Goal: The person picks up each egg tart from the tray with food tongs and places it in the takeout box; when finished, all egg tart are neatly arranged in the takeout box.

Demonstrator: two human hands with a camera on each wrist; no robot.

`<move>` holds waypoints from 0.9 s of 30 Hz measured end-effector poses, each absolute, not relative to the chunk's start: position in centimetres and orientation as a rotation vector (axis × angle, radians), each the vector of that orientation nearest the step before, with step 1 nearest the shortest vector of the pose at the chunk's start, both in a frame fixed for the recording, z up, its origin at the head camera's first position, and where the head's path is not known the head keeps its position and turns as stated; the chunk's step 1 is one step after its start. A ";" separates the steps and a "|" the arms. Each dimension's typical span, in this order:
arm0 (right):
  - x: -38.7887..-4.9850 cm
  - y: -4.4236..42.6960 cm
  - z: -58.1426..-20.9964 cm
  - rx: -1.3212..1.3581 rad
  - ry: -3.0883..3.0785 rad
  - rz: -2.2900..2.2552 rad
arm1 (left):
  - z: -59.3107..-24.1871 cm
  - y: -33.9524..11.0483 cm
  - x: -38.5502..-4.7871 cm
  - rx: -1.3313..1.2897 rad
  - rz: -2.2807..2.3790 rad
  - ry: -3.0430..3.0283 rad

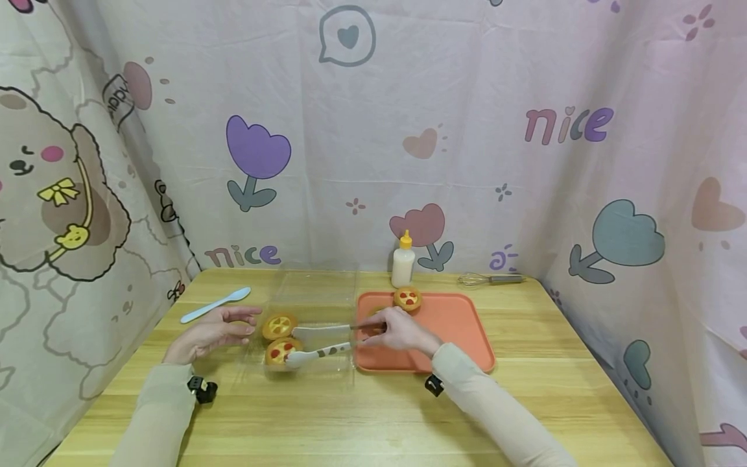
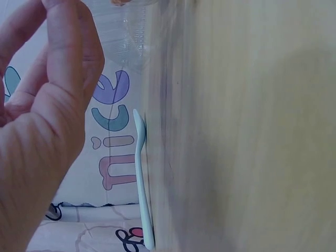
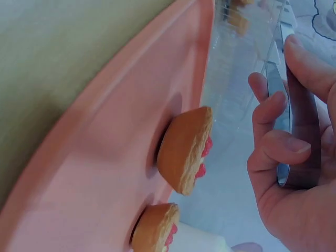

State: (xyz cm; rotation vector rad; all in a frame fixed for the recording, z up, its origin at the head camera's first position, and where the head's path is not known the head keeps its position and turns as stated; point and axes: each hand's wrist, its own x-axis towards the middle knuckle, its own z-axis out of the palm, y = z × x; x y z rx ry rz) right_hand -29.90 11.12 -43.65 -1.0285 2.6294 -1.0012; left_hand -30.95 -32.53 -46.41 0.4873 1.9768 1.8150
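Your right hand (image 1: 397,329) grips the shiny metal tongs with white tips (image 1: 323,332), likely so they reach the two round golden tarts (image 1: 279,325) without fingers touching food. Your left hand (image 1: 213,334), fingers relaxed and holding nothing, hovers at the clear plastic container (image 1: 318,314), perhaps ready to steady it. Those tarts sit inside, left of centre. The flat coral-pink tray (image 1: 449,337) lies just beside, seemingly for easy reach; behind it stands a yellow-capped white squeeze bottle (image 1: 403,267).
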 end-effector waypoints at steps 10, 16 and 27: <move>-30.2 12.3 -43.1 -1.032 2.581 -1.073 | -46.6 -32.6 -31.1 0.493 1.816 1.966; -30.1 13.4 -42.8 -0.932 2.584 -1.148 | -46.7 -32.8 -31.1 0.499 1.820 1.957; -29.9 16.9 -42.6 -0.860 2.664 -1.160 | -46.7 -32.7 -31.0 0.514 1.840 1.945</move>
